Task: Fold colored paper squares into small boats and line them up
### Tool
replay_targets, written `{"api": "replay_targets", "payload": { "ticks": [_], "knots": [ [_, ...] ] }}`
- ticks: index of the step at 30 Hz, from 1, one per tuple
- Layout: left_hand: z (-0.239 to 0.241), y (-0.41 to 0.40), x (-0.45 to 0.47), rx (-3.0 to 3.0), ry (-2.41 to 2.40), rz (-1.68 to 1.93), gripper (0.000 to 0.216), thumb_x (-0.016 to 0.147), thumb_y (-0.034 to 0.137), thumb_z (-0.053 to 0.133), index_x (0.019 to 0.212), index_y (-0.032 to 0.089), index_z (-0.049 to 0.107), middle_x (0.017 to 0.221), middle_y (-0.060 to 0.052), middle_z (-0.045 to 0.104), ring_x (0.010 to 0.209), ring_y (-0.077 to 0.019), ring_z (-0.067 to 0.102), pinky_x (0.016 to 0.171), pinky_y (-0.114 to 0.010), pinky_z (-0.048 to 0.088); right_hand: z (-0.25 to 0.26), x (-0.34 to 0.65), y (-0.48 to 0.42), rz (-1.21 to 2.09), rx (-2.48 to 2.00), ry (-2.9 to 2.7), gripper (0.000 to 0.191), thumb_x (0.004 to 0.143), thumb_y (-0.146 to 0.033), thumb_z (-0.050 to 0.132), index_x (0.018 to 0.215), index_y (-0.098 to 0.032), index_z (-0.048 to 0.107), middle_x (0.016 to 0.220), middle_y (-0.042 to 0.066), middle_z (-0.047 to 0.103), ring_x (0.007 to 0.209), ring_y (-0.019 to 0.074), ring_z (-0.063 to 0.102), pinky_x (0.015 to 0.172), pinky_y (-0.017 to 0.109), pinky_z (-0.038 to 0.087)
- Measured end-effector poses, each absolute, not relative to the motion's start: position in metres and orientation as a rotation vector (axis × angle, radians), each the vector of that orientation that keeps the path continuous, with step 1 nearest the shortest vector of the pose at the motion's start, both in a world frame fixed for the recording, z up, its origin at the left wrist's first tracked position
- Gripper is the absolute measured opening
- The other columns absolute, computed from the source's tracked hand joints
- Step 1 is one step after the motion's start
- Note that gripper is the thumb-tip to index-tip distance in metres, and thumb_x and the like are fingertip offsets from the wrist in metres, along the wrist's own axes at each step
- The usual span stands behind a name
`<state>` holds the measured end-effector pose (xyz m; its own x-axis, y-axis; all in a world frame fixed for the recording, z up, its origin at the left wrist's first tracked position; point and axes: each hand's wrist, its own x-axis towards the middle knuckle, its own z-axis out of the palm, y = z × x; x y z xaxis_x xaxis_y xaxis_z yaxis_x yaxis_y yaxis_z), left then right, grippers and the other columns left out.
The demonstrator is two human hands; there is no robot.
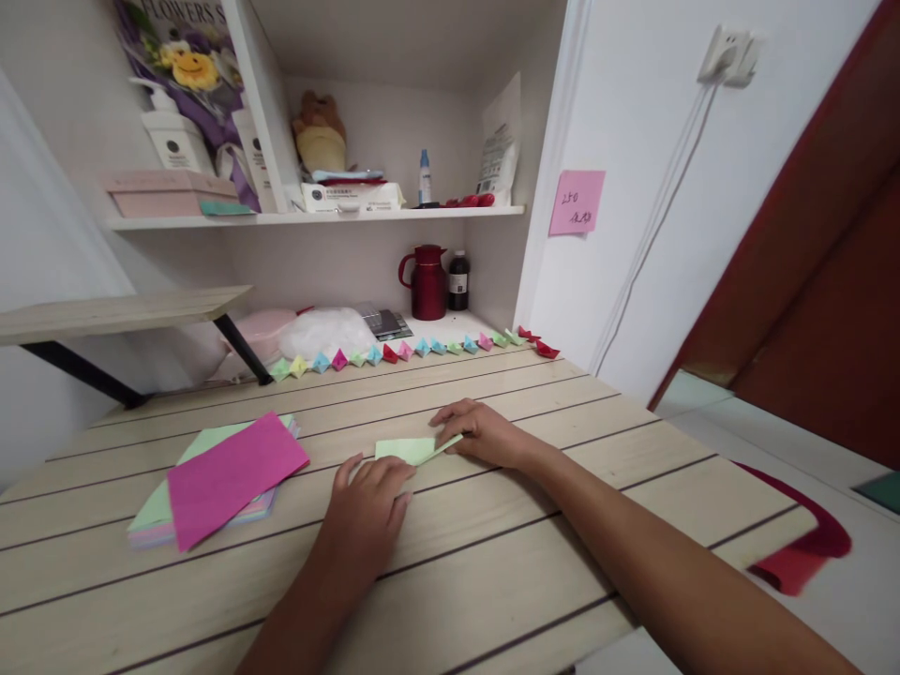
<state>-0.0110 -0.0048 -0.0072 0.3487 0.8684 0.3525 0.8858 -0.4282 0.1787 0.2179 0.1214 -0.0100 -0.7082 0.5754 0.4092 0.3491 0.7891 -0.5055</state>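
1. The pale slatted wooden table (492,581) is filling the lower view and is carrying everything the hands are working on.
2. A white wall shelf (316,217) is hanging behind the table's far edge and is holding boxes and bottles.
3. A stack of coloured paper (151,530) is lying on the left of the table, well apart from the hands, with a magenta sheet (232,478) sitting askew on top.
4. The left hand (369,511) is lying flat and spread, palm down, its fingertips pressing on the near left edge of the light green paper (408,450).
5. The right hand (478,433) is resting with bent fingers on that paper's right end, where a folded edge is lifting slightly; whether it is pinching or only pressing cannot be told.
6. The light green paper, partly folded, is lying mid-table between the two hands and touching both.
7. A dark red jug (427,283) is standing under the shelf, just beside a small dark bottle (458,280).
8. Tiny folded paper boats (404,352) in mixed colours are sitting in a row along the table's far edge.
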Motion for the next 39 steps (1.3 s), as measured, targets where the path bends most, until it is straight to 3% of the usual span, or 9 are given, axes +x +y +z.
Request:
{"api": "replay_targets", "payload": {
  "ticks": [6,11,14,16,20,25,30,39],
  "knots": [
    [0.0,-0.01,-0.002,-2.588,-1.69,-0.579,0.03,0.087,0.016,0.05,0.114,0.023,0.062,0.116,-0.006,0.068,0.111,-0.0245,0.059,0.102,-0.05,0.036,-0.007,0.231,0.123,0.765,-0.729,-2.361,0.039,0.071,-0.006,0.069,0.102,-0.029,0.075,0.126,0.005,0.059,0.118,0.0217,0.055,0.102,0.037,0.042],
    [0.009,-0.019,0.006,-2.627,-1.769,-0.571,0.033,0.086,0.017,0.053,0.118,0.018,0.06,0.114,-0.008,0.067,0.108,-0.0244,0.057,0.097,-0.045,0.042,-0.005,0.23,0.121,0.841,-0.704,-2.348,0.033,0.074,0.0,0.06,0.086,-0.026,0.078,0.126,0.005,0.058,0.119,0.021,0.055,0.105,0.038,0.039],
    [0.007,-0.022,0.007,-2.673,-1.738,-0.53,0.05,0.086,0.018,0.055,0.136,0.022,0.049,0.126,-0.008,0.062,0.115,-0.0246,0.054,0.1,-0.046,0.039,-0.001,0.231,0.116,0.894,-0.686,-2.335,0.032,0.078,-0.006,0.063,0.097,-0.028,0.076,0.136,0.005,0.051,0.126,0.0209,0.05,0.106,0.037,0.039],
    [0.005,-0.021,0.007,-2.694,-1.711,-0.455,0.049,0.088,0.02,0.053,0.136,0.027,0.049,0.132,-0.008,0.059,0.12,-0.0256,0.051,0.102,-0.048,0.038,0.003,0.232,0.114,0.941,-0.684,-2.35,0.031,0.077,-0.009,0.066,0.098,-0.028,0.076,0.14,0.004,0.047,0.13,0.0212,0.046,0.106,0.036,0.039],
    [0.005,-0.02,0.007,-2.676,-1.72,-0.328,0.041,0.09,0.022,0.052,0.13,0.028,0.058,0.135,-0.009,0.057,0.124,-0.0278,0.049,0.102,-0.051,0.037,0.008,0.235,0.112,0.988,-0.73,-2.392,0.02,0.074,-0.013,0.072,0.087,-0.027,0.078,0.135,0.002,0.054,0.13,0.0226,0.046,0.108,0.038,0.038],
    [0.007,-0.021,0.009,-2.668,-1.727,-0.332,0.041,0.09,0.022,0.051,0.13,0.033,0.058,0.135,-0.007,0.057,0.123,-0.0265,0.05,0.102,-0.05,0.037,0.005,0.235,0.119,0.975,-0.723,-2.409,0.012,0.076,-0.026,0.075,0.087,-0.024,0.076,0.129,0.004,0.059,0.123,0.0214,0.052,0.107,0.037,0.038],
    [0.005,-0.022,0.009,-2.669,-1.738,-0.374,0.041,0.089,0.022,0.054,0.128,0.032,0.059,0.135,-0.007,0.058,0.123,-0.0263,0.05,0.102,-0.049,0.036,-0.007,0.227,0.125,0.831,-0.847,-2.326,0.015,0.079,-0.034,0.073,0.083,-0.02,0.071,0.119,0.006,0.065,0.112,0.0216,0.059,0.101,0.037,0.042],
    [-0.002,-0.021,0.007,-2.662,-1.687,-0.447,0.038,0.09,0.024,0.053,0.127,0.03,0.06,0.131,-0.008,0.059,0.121,-0.0264,0.05,0.101,-0.048,0.036,-0.009,0.213,0.122,0.642,-1.012,-2.307,0.018,0.078,-0.034,0.073,0.072,-0.02,0.064,0.111,0.005,0.066,0.106,0.022,0.059,0.1,0.042,0.037]
  ]
}}
